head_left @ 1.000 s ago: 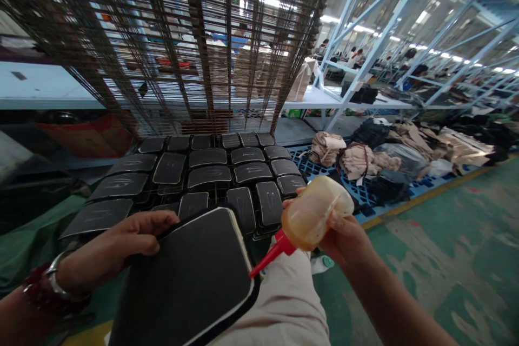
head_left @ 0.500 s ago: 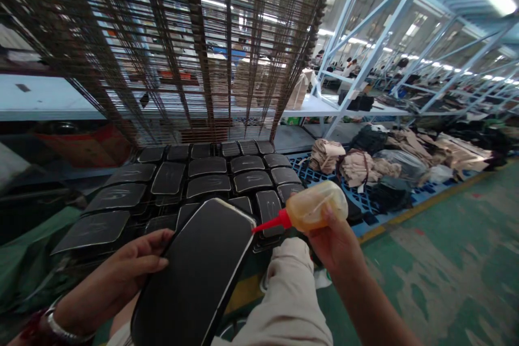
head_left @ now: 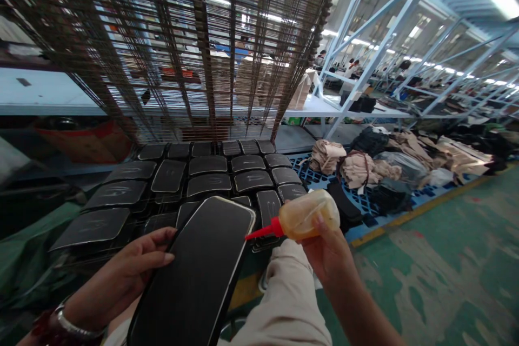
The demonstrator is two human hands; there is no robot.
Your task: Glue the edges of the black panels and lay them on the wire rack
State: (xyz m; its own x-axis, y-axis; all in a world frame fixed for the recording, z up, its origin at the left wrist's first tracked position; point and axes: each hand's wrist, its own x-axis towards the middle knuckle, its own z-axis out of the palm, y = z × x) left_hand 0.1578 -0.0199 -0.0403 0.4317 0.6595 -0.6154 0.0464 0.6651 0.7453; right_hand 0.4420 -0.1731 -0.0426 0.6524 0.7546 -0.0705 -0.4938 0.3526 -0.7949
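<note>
- Head-worn camera faced forward and down.
- Left hand and right hand lay near, low in view.
- Wire rack stood farther off, above.

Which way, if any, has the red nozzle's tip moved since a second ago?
Yes, up in the view: against the leftmost tan bundle, the tip of the red nozzle sits higher, nearer the bundle's level.

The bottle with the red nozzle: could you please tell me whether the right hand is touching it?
Touching. The head view shows the right hand gripping the bottle, its thumb against the near side.
</note>
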